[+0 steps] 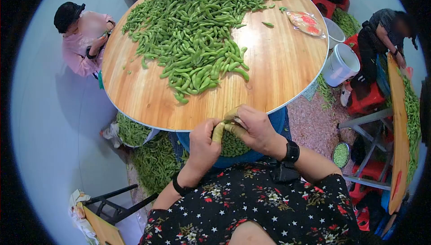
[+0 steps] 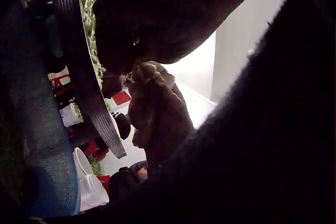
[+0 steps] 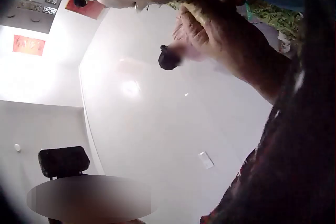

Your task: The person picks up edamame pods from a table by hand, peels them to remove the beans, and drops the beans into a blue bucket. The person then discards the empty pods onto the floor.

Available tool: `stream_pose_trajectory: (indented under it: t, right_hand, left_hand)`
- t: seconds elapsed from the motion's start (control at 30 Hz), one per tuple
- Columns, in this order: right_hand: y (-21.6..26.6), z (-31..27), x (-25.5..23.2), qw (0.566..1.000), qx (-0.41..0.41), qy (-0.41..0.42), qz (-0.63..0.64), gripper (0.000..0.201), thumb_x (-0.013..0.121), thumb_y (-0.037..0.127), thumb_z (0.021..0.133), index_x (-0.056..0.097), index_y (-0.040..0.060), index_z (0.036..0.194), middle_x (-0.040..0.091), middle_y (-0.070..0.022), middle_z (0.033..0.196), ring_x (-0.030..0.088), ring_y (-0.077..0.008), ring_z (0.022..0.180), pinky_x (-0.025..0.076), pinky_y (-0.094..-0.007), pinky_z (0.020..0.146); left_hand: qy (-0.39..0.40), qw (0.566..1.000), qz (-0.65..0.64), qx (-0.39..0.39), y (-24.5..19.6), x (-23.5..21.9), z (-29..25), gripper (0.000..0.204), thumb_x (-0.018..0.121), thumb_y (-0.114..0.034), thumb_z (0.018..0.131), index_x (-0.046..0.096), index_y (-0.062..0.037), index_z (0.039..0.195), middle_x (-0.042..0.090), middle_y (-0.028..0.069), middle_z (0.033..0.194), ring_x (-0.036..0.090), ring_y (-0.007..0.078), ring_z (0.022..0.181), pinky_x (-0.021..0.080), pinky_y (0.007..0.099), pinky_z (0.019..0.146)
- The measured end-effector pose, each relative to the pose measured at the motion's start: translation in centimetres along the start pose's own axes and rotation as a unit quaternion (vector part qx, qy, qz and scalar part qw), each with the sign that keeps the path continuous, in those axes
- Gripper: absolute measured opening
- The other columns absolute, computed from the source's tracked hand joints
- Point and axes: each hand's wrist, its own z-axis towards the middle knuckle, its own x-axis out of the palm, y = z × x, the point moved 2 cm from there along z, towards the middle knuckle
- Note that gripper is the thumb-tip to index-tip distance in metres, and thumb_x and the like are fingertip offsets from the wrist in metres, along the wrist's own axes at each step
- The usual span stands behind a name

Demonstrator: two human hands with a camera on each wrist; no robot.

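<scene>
We pinch prob. 1 pod w/ L hand & R hand fingers, beans in tub, big pod pile unshelled.

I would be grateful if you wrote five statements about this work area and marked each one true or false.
1. Green pods are heaped on the round wooden table. True.
2. The wearer's hands are spread wide apart. False: the left hand and right hand are close together.
3. A flat packet lies on the round wooden table. True.
4. The white buckets stand on the round wooden table. False: the white buckets are beside it.
5. The person in pink wears a black cap. True.
</scene>
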Motion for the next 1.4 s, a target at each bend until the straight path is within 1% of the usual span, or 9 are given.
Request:
stream_pose_trajectory:
  t: [0.13,0.4,0.53,0.77,0.83,0.93,1.13,1.2,1.4]
  right_hand:
    - [0.8,0.2,-0.8,0.999,0.022,0.036,-0.027,0.018,0.066,0.006,0.077,0.060,0.0012,0.093,0.057,-0.0127,0.078,0.058,-0.0256,0.070,0.045,-0.0330,0.062]
    - [-0.9,-0.6,1.3,0.986,0.046,0.129,0.093,0.013,0.059,0.003,0.076,0.059,0.0021,0.090,0.059,-0.0126,0.077,0.059,-0.0260,0.069,0.046,-0.0328,0.062]
    - [0.1,0.1,-0.2,0.976,0.035,0.202,0.068,0.011,0.060,0.005,0.080,0.058,0.0025,0.091,0.062,-0.0125,0.082,0.061,-0.0284,0.074,0.048,-0.0327,0.067]
    - [-0.1,1.0,-0.3,0.957,-0.013,0.289,0.007,0.015,0.057,0.010,0.087,0.056,0.0036,0.100,0.065,-0.0106,0.096,0.062,-0.0245,0.083,0.048,-0.0296,0.074]
    - [-0.1,2.1,-0.6,0.965,0.158,0.179,0.113,0.019,0.053,0.017,0.092,0.055,0.0039,0.105,0.062,-0.0158,0.091,0.061,-0.0303,0.086,0.048,-0.0363,0.075]
    - [-0.9,3.1,-0.6,0.987,0.117,0.048,0.098,0.020,0.051,0.018,0.094,0.053,0.0015,0.105,0.060,-0.0175,0.092,0.060,-0.0310,0.086,0.047,-0.0356,0.074]
    - [-3.0,2.7,0.4,1.000,-0.001,-0.007,0.024,0.022,0.051,0.018,0.093,0.052,0.0000,0.105,0.058,-0.0142,0.084,0.054,-0.0299,0.070,0.045,-0.0349,0.067]
    - [-2.6,2.6,-0.3,0.958,0.188,0.009,0.216,0.023,0.047,0.019,0.094,0.053,-0.0007,0.106,0.061,-0.0098,0.082,0.057,-0.0216,0.069,0.046,-0.0322,0.064]
    - [-2.0,2.4,-0.6,0.957,0.170,0.025,0.235,0.026,0.045,0.019,0.096,0.050,0.0001,0.113,0.064,-0.0059,0.088,0.059,-0.0115,0.067,0.047,-0.0254,0.058]
  left_hand:
    - [0.036,0.997,0.022,0.066,-0.8,-0.4,-0.5,0.014,0.055,-0.002,0.085,0.057,0.0028,0.098,0.061,0.0218,0.088,0.060,0.0397,0.080,0.048,0.0399,0.069]
    - [0.081,0.992,0.034,0.089,-0.9,-2.3,-2.3,0.016,0.057,-0.005,0.084,0.057,0.0023,0.098,0.060,0.0215,0.087,0.060,0.0393,0.081,0.049,0.0428,0.070]
    - [0.302,0.895,0.317,-0.087,0.4,-8.4,-4.2,0.021,0.063,-0.022,0.083,0.065,-0.0061,0.096,0.064,0.0150,0.089,0.062,0.0337,0.082,0.050,0.0406,0.072]
    - [0.064,0.940,0.334,-0.006,0.3,-10.5,1.1,0.024,0.062,-0.025,0.084,0.065,-0.0065,0.098,0.062,0.0144,0.088,0.060,0.0332,0.085,0.048,0.0408,0.073]
    - [0.021,0.958,0.283,0.051,0.3,-9.3,4.3,0.021,0.061,-0.021,0.085,0.064,-0.0050,0.098,0.061,0.0157,0.089,0.060,0.0339,0.084,0.047,0.0410,0.072]
    - [-0.037,0.964,0.223,0.138,1.7,-7.1,8.6,0.019,0.060,-0.018,0.085,0.063,-0.0032,0.097,0.060,0.0164,0.086,0.059,0.0346,0.082,0.047,0.0417,0.071]
    - [0.052,0.915,0.387,0.097,3.8,-3.6,12.6,0.018,0.063,-0.015,0.081,0.059,-0.0034,0.093,0.059,0.0156,0.089,0.058,0.0334,0.082,0.047,0.0422,0.072]
    - [0.040,0.917,0.375,0.126,3.4,-3.3,12.3,0.018,0.063,-0.014,0.080,0.057,-0.0039,0.093,0.058,0.0152,0.090,0.058,0.0338,0.083,0.047,0.0425,0.072]
    - [0.006,0.972,0.159,0.173,-0.1,-3.5,9.5,0.021,0.060,-0.004,0.079,0.056,-0.0031,0.099,0.058,0.0150,0.094,0.058,0.0338,0.088,0.047,0.0390,0.075]
